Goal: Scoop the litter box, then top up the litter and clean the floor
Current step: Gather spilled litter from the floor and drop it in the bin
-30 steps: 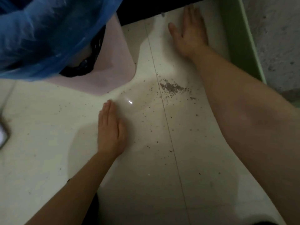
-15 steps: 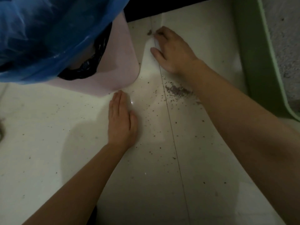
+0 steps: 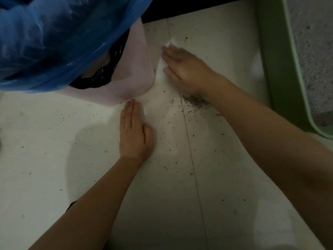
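Spilled litter grains lie on the pale tiled floor [image 3: 234, 177], with a small grey pile [image 3: 193, 103] just below my right wrist. My right hand [image 3: 185, 69] rests palm down on the floor beside the pink bin, fingers spread and slightly blurred, holding nothing. My left hand [image 3: 134, 131] lies flat on the floor, fingers together, its tips touching the base of the pink bin [image 3: 133, 73]. The green litter box [image 3: 277, 69] stands at the right edge, its grey litter [image 3: 313, 51] visible inside.
A blue plastic bag [image 3: 54, 37] overhangs the pink bin at the upper left, with a black liner [image 3: 108, 73] beneath it. A dark strip [image 3: 189, 8] runs along the top. A tile seam [image 3: 191, 156] runs down the floor between my arms. Scattered grains dot the floor.
My right hand has swept from the far floor near the dark strip back toward me and left, stopping beside the bin. My left hand has slid forward to the bin's base.
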Motion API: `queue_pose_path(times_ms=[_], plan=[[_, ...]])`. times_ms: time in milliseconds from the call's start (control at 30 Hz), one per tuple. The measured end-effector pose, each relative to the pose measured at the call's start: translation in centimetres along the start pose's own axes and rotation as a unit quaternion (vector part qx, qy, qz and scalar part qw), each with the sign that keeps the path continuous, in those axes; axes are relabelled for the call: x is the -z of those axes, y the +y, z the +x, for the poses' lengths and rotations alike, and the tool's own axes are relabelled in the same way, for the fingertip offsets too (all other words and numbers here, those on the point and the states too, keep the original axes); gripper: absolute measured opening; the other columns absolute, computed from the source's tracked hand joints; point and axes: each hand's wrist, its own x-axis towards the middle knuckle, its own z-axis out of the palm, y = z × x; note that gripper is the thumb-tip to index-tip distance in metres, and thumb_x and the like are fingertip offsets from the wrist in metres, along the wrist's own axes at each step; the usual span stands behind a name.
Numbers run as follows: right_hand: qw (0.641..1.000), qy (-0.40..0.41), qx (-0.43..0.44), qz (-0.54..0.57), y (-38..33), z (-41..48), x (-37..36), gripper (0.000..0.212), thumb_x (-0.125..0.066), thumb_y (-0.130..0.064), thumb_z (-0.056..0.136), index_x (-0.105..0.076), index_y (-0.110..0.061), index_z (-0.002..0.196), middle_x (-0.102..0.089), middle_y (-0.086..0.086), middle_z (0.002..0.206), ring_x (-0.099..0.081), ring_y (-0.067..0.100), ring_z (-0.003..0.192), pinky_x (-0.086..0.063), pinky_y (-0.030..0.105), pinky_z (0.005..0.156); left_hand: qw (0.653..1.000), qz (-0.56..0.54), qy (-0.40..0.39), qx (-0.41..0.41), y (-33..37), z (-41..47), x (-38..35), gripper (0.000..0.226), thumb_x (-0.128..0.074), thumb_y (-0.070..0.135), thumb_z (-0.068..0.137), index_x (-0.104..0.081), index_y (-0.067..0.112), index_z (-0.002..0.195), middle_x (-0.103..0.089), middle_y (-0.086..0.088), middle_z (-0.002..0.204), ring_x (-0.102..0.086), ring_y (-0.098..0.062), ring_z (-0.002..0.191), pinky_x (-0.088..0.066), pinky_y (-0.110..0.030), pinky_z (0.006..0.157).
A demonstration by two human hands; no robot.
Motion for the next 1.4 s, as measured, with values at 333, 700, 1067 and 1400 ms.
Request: queue_pose_path(times_ms=[333, 700, 1067, 1400], plan=[[0.990, 0.083, -0.058, 0.102, -0.9, -13.2, -0.5, 0.049, -0.032, -0.037, 0.106, -0.044, -0.013, 0.147, -0.038, 0.007, 0.155, -0.027, 0.019, 0.147, -0.016, 0.036, 0.123, 0.999, -0.028, -0.018, 0.012, -0.3, -0.2, 0.1, 0.062, -0.032, 0.021, 0.091, -0.027, 0.002, 0.150, -0.024, -0.012, 0.158, -0.017, -0.024, 0.146, -0.014, -0.040, 0.121], [0.991, -0.012, -0.136, -0.007, -4.2, -13.1, -3.3, 0.084, -0.007, -0.068, 0.097, 0.003, -0.010, 0.157, 0.007, 0.009, 0.165, 0.010, 0.020, 0.152, -0.001, 0.041, 0.124, 0.979, 0.030, 0.082, 0.183, -3.0, -5.9, 1.9, 0.066, -0.024, 0.023, 0.089, -0.020, 0.000, 0.151, -0.019, -0.014, 0.159, -0.011, -0.024, 0.148, 0.008, -0.035, 0.120], [0.939, 0.128, -0.318, 0.033, -2.7, -19.6, -3.8, 0.072, -0.019, -0.053, 0.104, -0.004, -0.006, 0.157, -0.002, 0.012, 0.165, 0.003, 0.023, 0.152, 0.001, 0.038, 0.124, 0.991, -0.075, -0.102, -0.053, 4.8, -1.0, -1.2, 0.067, -0.022, 0.026, 0.093, -0.007, 0.002, 0.153, -0.004, -0.015, 0.161, 0.000, -0.021, 0.150, 0.006, -0.032, 0.121], [0.988, 0.008, -0.154, 0.025, -7.2, -16.5, -5.0, 0.071, -0.015, -0.052, 0.104, 0.001, -0.009, 0.157, 0.004, 0.011, 0.165, 0.007, 0.021, 0.152, 0.000, 0.039, 0.124, 0.971, -0.224, -0.073, -0.032, 3.8, 1.6, 2.2, 0.056, -0.029, 0.022, 0.086, -0.057, 0.008, 0.132, -0.057, -0.008, 0.136, -0.049, -0.016, 0.128, -0.032, -0.020, 0.110]])
